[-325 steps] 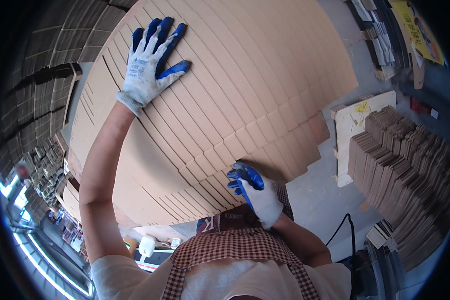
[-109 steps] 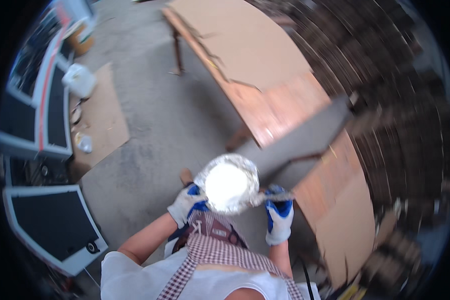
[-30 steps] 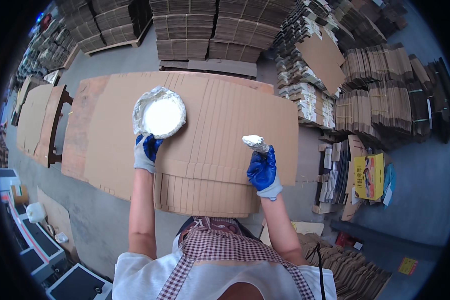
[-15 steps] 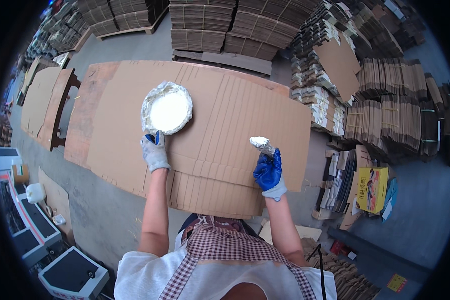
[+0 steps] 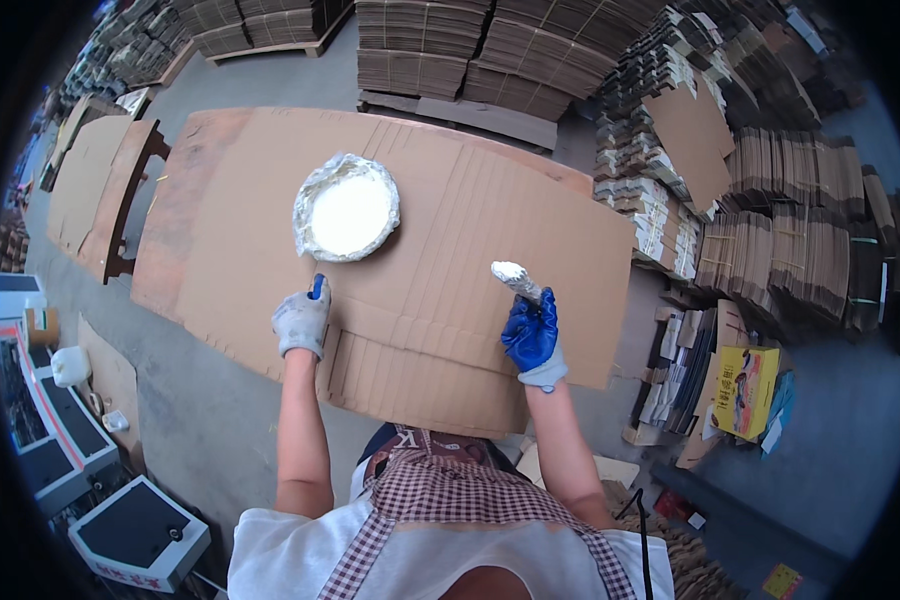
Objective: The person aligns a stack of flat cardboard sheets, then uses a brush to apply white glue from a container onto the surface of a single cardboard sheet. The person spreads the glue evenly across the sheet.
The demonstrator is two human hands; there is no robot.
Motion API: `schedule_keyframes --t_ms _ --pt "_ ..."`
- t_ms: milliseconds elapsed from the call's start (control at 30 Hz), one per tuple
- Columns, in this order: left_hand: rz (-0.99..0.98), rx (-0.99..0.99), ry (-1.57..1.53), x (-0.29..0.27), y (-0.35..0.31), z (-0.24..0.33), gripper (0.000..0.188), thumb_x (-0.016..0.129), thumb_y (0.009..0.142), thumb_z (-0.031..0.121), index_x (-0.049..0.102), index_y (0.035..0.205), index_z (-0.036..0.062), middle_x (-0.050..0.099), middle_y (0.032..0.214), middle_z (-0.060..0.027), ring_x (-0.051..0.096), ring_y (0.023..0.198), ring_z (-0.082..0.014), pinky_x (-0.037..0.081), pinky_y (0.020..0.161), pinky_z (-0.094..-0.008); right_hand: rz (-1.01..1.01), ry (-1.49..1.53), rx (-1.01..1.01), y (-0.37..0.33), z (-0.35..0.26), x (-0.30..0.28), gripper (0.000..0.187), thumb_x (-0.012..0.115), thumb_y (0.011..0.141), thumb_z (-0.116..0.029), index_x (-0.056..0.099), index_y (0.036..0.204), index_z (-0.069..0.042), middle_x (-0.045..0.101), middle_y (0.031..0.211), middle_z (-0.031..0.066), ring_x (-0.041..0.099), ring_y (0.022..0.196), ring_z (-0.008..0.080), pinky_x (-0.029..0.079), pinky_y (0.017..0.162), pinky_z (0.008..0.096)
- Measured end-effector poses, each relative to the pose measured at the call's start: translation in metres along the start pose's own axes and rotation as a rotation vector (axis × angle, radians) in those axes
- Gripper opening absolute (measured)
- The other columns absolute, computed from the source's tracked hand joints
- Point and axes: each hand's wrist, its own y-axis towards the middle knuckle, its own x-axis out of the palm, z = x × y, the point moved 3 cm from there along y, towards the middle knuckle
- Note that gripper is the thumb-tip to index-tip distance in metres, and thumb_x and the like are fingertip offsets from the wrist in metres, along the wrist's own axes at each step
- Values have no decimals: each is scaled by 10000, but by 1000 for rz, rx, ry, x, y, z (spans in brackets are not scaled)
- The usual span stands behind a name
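A round bowl (image 5: 302,222) with a crusted, wrinkled rim rests on the brown cardboard sheet (image 5: 260,200), filled with white paste (image 5: 352,218). Just below it, and apart from its rim, my left hand (image 5: 302,322) wears a grey glove with a blue palm. One finger of it points up, the others are loosely bent, and I see nothing in it. My right hand (image 5: 532,338), in a blue-coated glove, is closed around a short paste-caked brush (image 5: 516,280). Its white-covered end points up and left, above the cardboard; its bristles cannot be made out.
The cardboard lies on a wooden table (image 5: 175,220). Tall bundles of flat cardboard (image 5: 420,50) stand on pallets beyond it, with further stacks (image 5: 785,245) at the right. A yellow box (image 5: 745,390) sits lower right; a grey-black machine (image 5: 140,535) stands lower left.
My left hand has let go of the bowl's rim and drawn back toward me. My right hand has shifted slightly left with the brush. The whole view has moved a little.
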Motion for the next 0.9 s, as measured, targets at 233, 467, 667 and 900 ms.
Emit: schedule_keyframes --t_ms 233,467,667,900 --pt "16 960 -673 13 -36 99 511 639 927 325 587 1377 88 583 1400 -155 524 1310 -338 375 1135 -430 87 -173 -286 34 -20 -30 218 675 975 -286 664 1058 -85 696 913 53 664 719 152 546 611 265" --pt "300 1028 -665 66 4 131 708 627 906 347 421 1477 -18 476 1505 -191 456 1370 -373 315 1178 -464 161 -610 -637 78 -23 23 231 648 965 -92 639 1177 -1 691 1013 78 689 822 160 605 707 295" --pt "211 954 -731 64 6 136 756 643 887 409 425 1476 -12 480 1505 -189 481 1346 -383 334 1164 -467 193 -798 -706 140 2 49 279 749 866 -49 658 1125 0 703 1026 69 685 870 138 594 741 289" --pt "182 911 -746 65 9 133 752 675 878 401 450 1469 -7 493 1498 -184 489 1350 -377 362 1146 -456 382 -1296 -820 125 -17 59 298 805 825 -155 693 1076 -39 729 936 60 688 793 148 570 728 323"
